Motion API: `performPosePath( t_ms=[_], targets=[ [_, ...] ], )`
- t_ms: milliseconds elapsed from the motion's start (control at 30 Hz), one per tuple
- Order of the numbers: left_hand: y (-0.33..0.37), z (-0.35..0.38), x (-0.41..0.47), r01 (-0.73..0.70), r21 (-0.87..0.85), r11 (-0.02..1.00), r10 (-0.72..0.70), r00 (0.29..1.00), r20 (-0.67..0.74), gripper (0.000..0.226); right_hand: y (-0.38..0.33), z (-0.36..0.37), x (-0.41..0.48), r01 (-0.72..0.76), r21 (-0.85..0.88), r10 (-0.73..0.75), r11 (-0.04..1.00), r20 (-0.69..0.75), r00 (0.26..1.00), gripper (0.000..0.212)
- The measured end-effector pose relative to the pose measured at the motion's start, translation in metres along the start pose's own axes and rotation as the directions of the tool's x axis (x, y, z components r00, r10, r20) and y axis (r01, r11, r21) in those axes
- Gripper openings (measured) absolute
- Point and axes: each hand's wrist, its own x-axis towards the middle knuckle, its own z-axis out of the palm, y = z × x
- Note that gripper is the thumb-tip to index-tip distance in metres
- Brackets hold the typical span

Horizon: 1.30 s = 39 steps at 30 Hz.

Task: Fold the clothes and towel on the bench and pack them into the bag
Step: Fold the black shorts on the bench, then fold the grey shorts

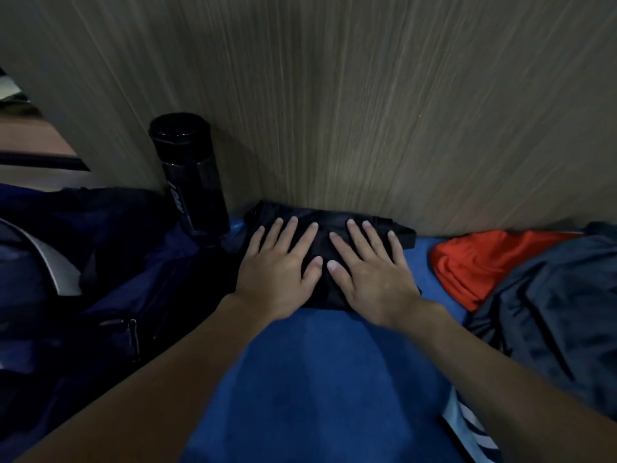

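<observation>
A folded black garment [329, 225] lies against the wooden wall, on top of a blue towel [320, 379] spread over the bench. My left hand [280, 269] and my right hand [370, 275] press flat on the garment side by side, fingers straight and spread. A dark navy bag [100, 262] with a grey strap sits at the left. An orange-red cloth [474, 262] and a dark grey-blue garment [561, 315] lie in a heap at the right.
A black bottle [190, 175] stands upright against the wall between the bag and the black garment. The wood-grain wall [334, 95] rises directly behind the bench. The towel has a striped white edge [474, 426] at the lower right.
</observation>
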Motion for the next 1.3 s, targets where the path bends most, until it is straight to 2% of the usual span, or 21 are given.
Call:
performPosePath(
  t_ms=[333, 500, 567, 633, 700, 767, 900, 967, 1067, 1133, 1200, 1267, 1300],
  targets=[
    [-0.006, 0.002, 0.009, 0.011, -0.001, 1.0, -0.011, 0.999, 0.053, 0.077, -0.001, 0.002, 0.007, -0.036, 0.072, 0.032, 0.997, 0.063, 0.998, 0.067],
    [0.001, -0.02, 0.01, 0.069, 0.018, 0.997, -0.072, 0.979, 0.19, 0.066, 0.005, -0.018, -0.004, -0.029, -0.038, 0.033, 0.999, 0.127, 0.991, 0.06],
    [0.01, -0.033, 0.005, 0.07, 0.014, 0.997, -0.071, 0.993, 0.098, 0.062, 0.01, -0.03, -0.022, -0.03, -0.014, 0.031, 0.999, 0.07, 0.997, 0.058],
    [0.028, -0.045, -0.002, -0.023, -0.023, 0.999, 0.021, 0.997, -0.074, 0.058, 0.02, -0.041, -0.05, -0.042, 0.036, 0.043, 0.998, -0.037, 0.998, 0.056],
    [0.054, -0.055, -0.009, -0.148, -0.057, 0.987, 0.135, 0.974, -0.18, 0.055, 0.034, -0.05, -0.083, -0.068, 0.04, 0.073, 0.997, -0.153, 0.986, 0.057],
    [0.089, -0.063, -0.016, -0.206, -0.095, 0.974, 0.188, 0.968, -0.168, 0.046, 0.055, -0.055, -0.118, -0.121, 0.011, 0.12, 0.993, -0.21, 0.97, 0.056],
    [0.161, -0.063, -0.029, -0.229, -0.162, 0.96, 0.229, 0.973, -0.015, 0.03, 0.099, -0.059, -0.184, -0.267, -0.065, 0.246, 0.962, -0.229, 0.942, 0.042],
    [0.188, -0.055, -0.036, -0.198, -0.244, 0.949, 0.223, 0.972, 0.079, 0.031, 0.116, -0.062, -0.212, -0.356, -0.084, 0.337, 0.931, -0.181, 0.924, 0.037],
    [0.216, -0.039, -0.046, -0.071, -0.41, 0.909, 0.186, 0.951, 0.247, 0.045, 0.138, -0.064, -0.246, -0.467, -0.052, 0.468, 0.883, -0.003, 0.884, 0.052],
    [0.225, -0.029, -0.052, -0.019, -0.402, 0.915, 0.137, 0.954, 0.267, 0.047, 0.149, -0.058, -0.262, -0.476, -0.043, 0.478, 0.879, 0.081, 0.875, 0.057],
    [0.23, -0.023, -0.056, 0.033, -0.435, 0.9, 0.078, 0.969, 0.235, 0.028, 0.154, -0.046, -0.272, -0.44, -0.028, 0.44, 0.898, 0.116, 0.891, 0.045],
    [0.232, -0.026, -0.059, 0.092, -0.538, 0.838, 0.027, 0.978, 0.209, 0.009, 0.156, -0.035, -0.278, -0.403, 0.021, 0.402, 0.915, 0.026, 0.915, 0.018],
    [0.233, -0.03, -0.06, 0.112, -0.586, 0.803, -0.001, 0.983, 0.186, 0.008, 0.157, -0.036, -0.28, -0.4, 0.041, 0.401, 0.916, -0.038, 0.915, 0.006]
  ],
)
